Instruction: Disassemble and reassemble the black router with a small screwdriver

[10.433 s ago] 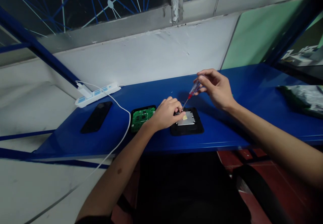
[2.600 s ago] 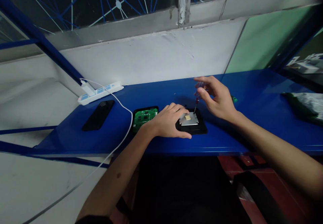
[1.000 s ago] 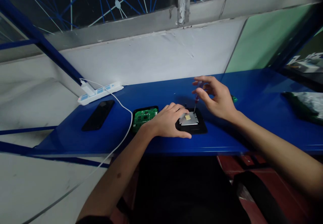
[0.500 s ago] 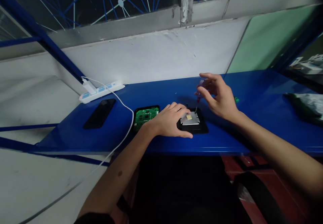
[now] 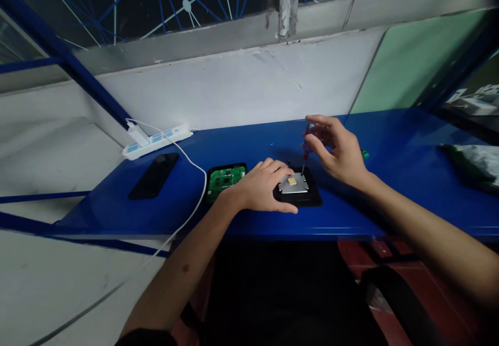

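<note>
My right hand [image 5: 338, 148] grips the clear purplish handle of a screwdriver [image 5: 307, 143], which stands nearly upright. Its tip meets the far right corner of a silver metal plate [image 5: 294, 187] with a yellowish square pad [image 5: 292, 181] on it. The plate lies in a black plastic cover [image 5: 315, 199]. Across the left side of that cover rests my left hand [image 5: 263, 185], fingers spread and lying flat. Just left of this hand, a green circuit board [image 5: 224, 180] sits in a black housing, partly hidden by my wrist.
A black phone [image 5: 154, 176] lies at the left of the blue table [image 5: 241, 141]. Behind it is a white power strip [image 5: 158, 141] with a charger, whose white cable [image 5: 200, 172] runs over the front edge. A silver-and-green bag [image 5: 477, 165] lies far right; a small green object [image 5: 365, 154] is behind my right hand.
The fingers of my right hand have shifted slightly around the screwdriver handle. My left hand and the parts on the table have stayed in place.
</note>
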{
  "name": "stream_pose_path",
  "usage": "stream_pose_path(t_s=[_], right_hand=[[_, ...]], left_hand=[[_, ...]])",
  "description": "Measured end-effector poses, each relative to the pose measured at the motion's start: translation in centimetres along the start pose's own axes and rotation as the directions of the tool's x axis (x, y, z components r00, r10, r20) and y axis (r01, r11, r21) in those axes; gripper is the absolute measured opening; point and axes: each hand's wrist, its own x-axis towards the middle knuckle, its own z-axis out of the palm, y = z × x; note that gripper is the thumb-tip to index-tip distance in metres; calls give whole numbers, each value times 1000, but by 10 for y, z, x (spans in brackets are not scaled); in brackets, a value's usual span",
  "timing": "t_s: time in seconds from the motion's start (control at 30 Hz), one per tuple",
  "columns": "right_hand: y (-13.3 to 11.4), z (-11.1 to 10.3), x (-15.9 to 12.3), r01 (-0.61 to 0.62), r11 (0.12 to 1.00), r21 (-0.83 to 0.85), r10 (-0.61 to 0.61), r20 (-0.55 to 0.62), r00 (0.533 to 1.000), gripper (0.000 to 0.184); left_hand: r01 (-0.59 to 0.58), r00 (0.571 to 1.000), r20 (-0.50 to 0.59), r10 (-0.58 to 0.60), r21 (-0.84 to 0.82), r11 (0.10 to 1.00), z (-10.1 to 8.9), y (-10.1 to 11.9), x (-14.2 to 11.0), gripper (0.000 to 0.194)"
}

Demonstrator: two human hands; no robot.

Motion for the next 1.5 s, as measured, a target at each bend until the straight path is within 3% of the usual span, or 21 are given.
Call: stream_pose_path(t_s=[0.17, 0.63, 0.87, 1.03, 1.33, 1.5], right_hand=[[3, -2, 0, 3, 997, -74, -4, -11, 1000, 31], [2, -4, -1, 30, 1000, -6, -30, 53, 998, 41], [5, -2, -1, 31, 999, 21, -31, 33, 999, 42], [1, -3, 1, 51, 994, -93, -54, -32, 998, 36], [-1, -4, -1, 62, 998, -28, -61, 34, 998, 41], [1, -2, 1, 39, 999, -36, -39, -7, 999, 35]], left_hand=[[-1, 1000, -6, 1, -8, 1000, 0, 0, 0, 80], [14, 1000, -9, -15, -32, 999, 1, -2, 2, 83], [13, 1000, -2, -13, -47, 999, 1, -3, 2, 83], [21, 1000, -12, -22, -56, 998, 1, -3, 1, 83], [32, 999, -13, -33, -77, 997, 1, -4, 2, 85], [40, 999, -22, -42, -101, 994, 1, -4, 3, 85]])
